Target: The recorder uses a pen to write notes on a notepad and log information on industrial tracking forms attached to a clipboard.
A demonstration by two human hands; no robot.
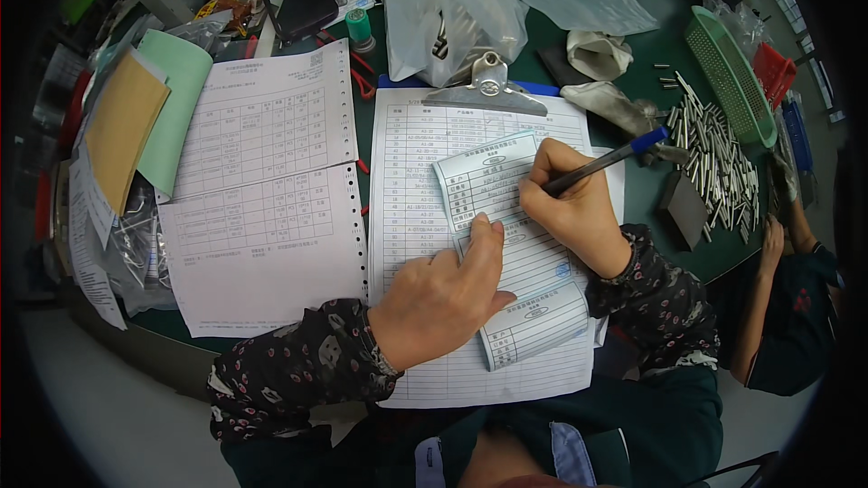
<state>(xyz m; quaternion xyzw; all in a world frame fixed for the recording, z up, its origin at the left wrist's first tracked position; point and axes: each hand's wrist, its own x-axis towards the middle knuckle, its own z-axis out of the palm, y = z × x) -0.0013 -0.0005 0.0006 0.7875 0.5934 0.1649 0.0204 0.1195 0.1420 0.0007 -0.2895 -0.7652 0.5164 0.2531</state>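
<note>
My right hand (576, 210) is closed around a dark pen (604, 163) with a blue end, its lower part at a strip of pale green printed labels (529, 264). The pen's tip is hidden behind my fingers. On the same strip lies my left hand (438, 303), index finger stretched out and thumb spread, holding nothing. Beneath the strip are printed table sheets (418, 176), held on a blue clipboard (389, 83) by a metal clip (488, 90). The strip's lowest label curls up over the sheets.
Perforated forms (262, 190) lie to the left, beside a green and tan paper stack (127, 140). Metal pins (714, 158) are heaped at the right, near a green basket (728, 72). A plastic bag (452, 14) stands behind the clipboard. Another person (787, 307) is at far right.
</note>
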